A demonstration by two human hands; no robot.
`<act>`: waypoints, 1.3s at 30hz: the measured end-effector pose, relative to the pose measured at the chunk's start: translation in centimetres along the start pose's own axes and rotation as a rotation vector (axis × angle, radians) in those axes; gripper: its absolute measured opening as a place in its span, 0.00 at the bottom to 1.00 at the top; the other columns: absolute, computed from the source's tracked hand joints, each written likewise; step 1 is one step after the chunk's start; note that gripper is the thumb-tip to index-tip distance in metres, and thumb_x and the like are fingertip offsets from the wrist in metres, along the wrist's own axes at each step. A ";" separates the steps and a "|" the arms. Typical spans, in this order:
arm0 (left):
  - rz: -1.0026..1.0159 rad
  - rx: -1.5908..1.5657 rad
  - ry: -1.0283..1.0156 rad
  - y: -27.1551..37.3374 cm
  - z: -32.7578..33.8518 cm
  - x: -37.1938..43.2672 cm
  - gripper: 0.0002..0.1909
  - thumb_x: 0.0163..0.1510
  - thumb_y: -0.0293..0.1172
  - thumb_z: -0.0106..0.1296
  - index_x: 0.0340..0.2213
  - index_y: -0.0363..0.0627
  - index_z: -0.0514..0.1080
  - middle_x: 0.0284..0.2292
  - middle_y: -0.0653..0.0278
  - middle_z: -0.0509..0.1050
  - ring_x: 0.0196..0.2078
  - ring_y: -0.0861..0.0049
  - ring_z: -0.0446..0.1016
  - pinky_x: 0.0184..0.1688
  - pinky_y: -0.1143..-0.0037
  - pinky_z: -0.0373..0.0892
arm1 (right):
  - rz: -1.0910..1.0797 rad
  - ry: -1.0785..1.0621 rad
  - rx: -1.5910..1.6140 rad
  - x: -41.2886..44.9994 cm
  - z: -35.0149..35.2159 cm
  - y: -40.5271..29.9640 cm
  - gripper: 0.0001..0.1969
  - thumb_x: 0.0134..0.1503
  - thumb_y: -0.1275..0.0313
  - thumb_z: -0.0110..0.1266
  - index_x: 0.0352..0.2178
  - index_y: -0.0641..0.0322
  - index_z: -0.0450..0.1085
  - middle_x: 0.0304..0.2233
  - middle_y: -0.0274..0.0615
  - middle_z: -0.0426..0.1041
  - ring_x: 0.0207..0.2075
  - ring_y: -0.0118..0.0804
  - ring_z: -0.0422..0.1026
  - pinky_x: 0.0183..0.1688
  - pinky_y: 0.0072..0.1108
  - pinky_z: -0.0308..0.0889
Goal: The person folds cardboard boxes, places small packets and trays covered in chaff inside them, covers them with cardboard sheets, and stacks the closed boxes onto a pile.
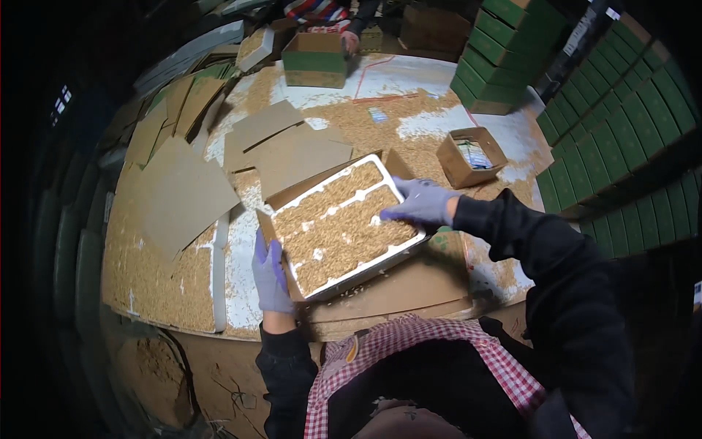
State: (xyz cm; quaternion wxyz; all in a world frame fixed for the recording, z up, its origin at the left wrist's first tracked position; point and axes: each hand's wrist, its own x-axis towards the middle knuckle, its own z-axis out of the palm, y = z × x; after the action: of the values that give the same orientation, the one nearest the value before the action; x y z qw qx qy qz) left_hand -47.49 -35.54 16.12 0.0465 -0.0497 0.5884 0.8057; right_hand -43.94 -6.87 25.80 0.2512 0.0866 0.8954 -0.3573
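Note:
A white foam tray [359, 254] filled with tan husks or grain lies at a slant in front of me, with a cardboard box's upright flaps [398, 166] around its sides. My right hand [422, 202], in a grey and purple glove, grips the tray's right end, fingertips over the husks. At the left end, my gloved left hand [271, 277] holds the cardboard side next to the tray, its thumb pointing up. The fingers under both edges are hidden. Beneath the tray lies flat brown cardboard [395, 291].
Cardboard sheets [184, 192] partly cover another husk-filled tray [164, 291] at left. A small carton [471, 173] holds printed packets. Green boxes are stacked at right [630, 131] and back right [485, 71]. Across the table [428, 71], a co-worker's hand [350, 43] touches an open green box [313, 68].

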 end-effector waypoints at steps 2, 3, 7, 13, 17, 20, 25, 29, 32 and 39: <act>0.181 0.319 -0.079 -1.1 -2.1 -0.1 0.29 0.55 0.26 0.41 0.56 0.34 0.47 0.51 0.55 0.61 0.50 0.73 0.62 0.51 0.78 0.58 | -0.075 0.153 -0.817 0.9 4.3 0.1 0.20 0.51 0.54 0.50 0.34 0.62 0.70 0.32 0.46 0.72 0.36 0.42 0.72 0.34 0.24 0.67; 0.067 0.293 -0.065 -0.8 -1.9 -0.4 0.29 0.54 0.24 0.39 0.56 0.33 0.46 0.58 0.53 0.49 0.59 0.70 0.50 0.59 0.76 0.47 | -0.251 -0.011 -1.067 1.2 5.7 1.2 0.15 0.53 0.58 0.47 0.34 0.58 0.71 0.33 0.42 0.72 0.36 0.41 0.72 0.36 0.23 0.67; -0.002 0.321 -0.036 -0.2 -1.9 -0.7 0.29 0.53 0.21 0.40 0.56 0.35 0.48 0.55 0.56 0.56 0.53 0.72 0.60 0.53 0.78 0.57 | -0.592 0.871 -0.147 -3.8 4.0 4.8 0.13 0.52 0.66 0.50 0.38 0.58 0.69 0.37 0.38 0.72 0.41 0.38 0.70 0.41 0.25 0.65; -0.094 0.361 -0.087 1.6 -2.1 -1.0 0.28 0.53 0.24 0.44 0.55 0.37 0.52 0.49 0.59 0.62 0.47 0.76 0.64 0.46 0.80 0.63 | 0.405 0.892 0.156 -0.7 19.0 26.0 0.38 0.55 0.49 0.37 0.53 0.76 0.47 0.54 0.64 0.51 0.57 0.58 0.49 0.58 0.37 0.44; -0.062 0.430 -0.064 4.3 -8.5 1.4 0.28 0.54 0.26 0.45 0.55 0.36 0.51 0.48 0.58 0.63 0.45 0.76 0.66 0.43 0.79 0.65 | 0.057 0.495 0.459 1.0 15.3 20.1 0.38 0.52 0.45 0.42 0.51 0.70 0.54 0.54 0.63 0.52 0.57 0.59 0.48 0.58 0.37 0.45; -0.052 0.418 -0.004 4.7 -15.8 4.0 0.29 0.53 0.26 0.46 0.55 0.36 0.50 0.49 0.58 0.63 0.46 0.76 0.65 0.44 0.79 0.65 | 0.061 1.023 -0.094 3.1 4.1 19.2 0.31 0.48 0.48 0.49 0.50 0.51 0.61 0.55 0.51 0.55 0.57 0.56 0.50 0.56 0.45 0.46; 0.026 0.501 0.163 4.1 -16.8 3.3 0.29 0.52 0.23 0.46 0.55 0.35 0.51 0.49 0.58 0.63 0.47 0.75 0.65 0.46 0.78 0.65 | 0.793 0.888 -0.026 8.4 -11.2 28.2 0.46 0.36 0.40 0.54 0.56 0.44 0.52 0.61 0.44 0.40 0.62 0.57 0.37 0.55 0.54 0.40; 0.014 0.339 0.109 2.3 -14.6 3.7 0.28 0.51 0.24 0.45 0.54 0.32 0.53 0.48 0.56 0.64 0.48 0.76 0.64 0.49 0.79 0.61 | 0.731 0.750 -0.259 10.9 -10.5 26.6 0.34 0.36 0.41 0.54 0.41 0.52 0.71 0.59 0.54 0.43 0.54 0.50 0.57 0.54 0.32 0.55; -0.005 0.149 0.081 3.0 -11.8 2.4 0.29 0.53 0.28 0.46 0.54 0.32 0.52 0.49 0.56 0.63 0.49 0.75 0.63 0.51 0.79 0.59 | 0.703 0.672 -0.295 14.1 -8.1 22.1 0.26 0.38 0.48 0.58 0.35 0.53 0.74 0.61 0.49 0.42 0.52 0.49 0.61 0.53 0.30 0.57; 0.150 0.754 0.160 4.8 -20.4 9.4 0.31 0.53 0.42 0.47 0.54 0.40 0.55 0.52 0.52 0.61 0.56 0.64 0.58 0.55 0.76 0.54 | 0.209 0.740 -0.199 26.6 -0.5 14.6 0.19 0.52 0.57 0.45 0.39 0.55 0.72 0.59 0.50 0.46 0.54 0.54 0.56 0.55 0.31 0.53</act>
State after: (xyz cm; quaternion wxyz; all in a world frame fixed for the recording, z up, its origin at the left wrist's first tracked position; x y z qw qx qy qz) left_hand -56.89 -56.32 13.21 -0.0437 -0.0488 0.8470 0.5276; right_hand -62.08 3.44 3.81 -0.0461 0.2753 0.9421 -0.1859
